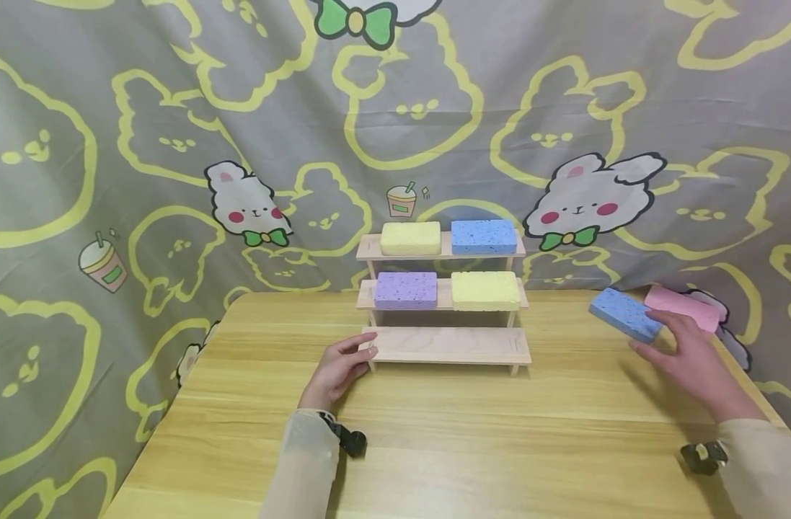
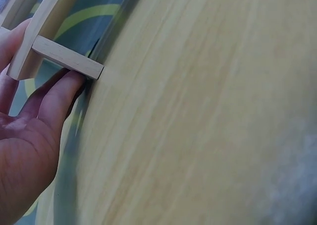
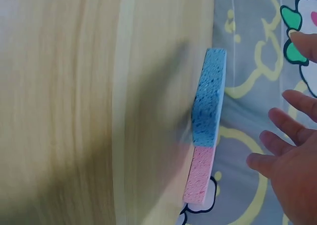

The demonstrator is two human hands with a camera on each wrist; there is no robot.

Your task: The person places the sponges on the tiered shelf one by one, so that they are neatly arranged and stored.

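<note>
A three-tier wooden display stand (image 1: 447, 346) stands on the table. My left hand (image 1: 335, 369) grips the left end of its lowest tier; in the left wrist view, the hand (image 2: 29, 150) has fingers around the board beside a leg (image 2: 69, 56). On the table at right lie a blue sponge (image 1: 622, 311) and a pink sponge (image 1: 683, 306), side by side. Over them hovers my right hand (image 1: 690, 360), fingers spread and holding nothing. The right wrist view shows this hand (image 3: 292, 160) apart from the blue sponge (image 3: 209, 98) and pink sponge (image 3: 199, 175).
The top tier carries a yellow sponge (image 1: 411, 238) and a blue sponge (image 1: 483, 236). On the middle tier sit a purple sponge (image 1: 405, 290) and another yellow sponge (image 1: 484, 290). A patterned grey curtain (image 1: 434, 86) hangs behind the wooden table (image 1: 447, 447).
</note>
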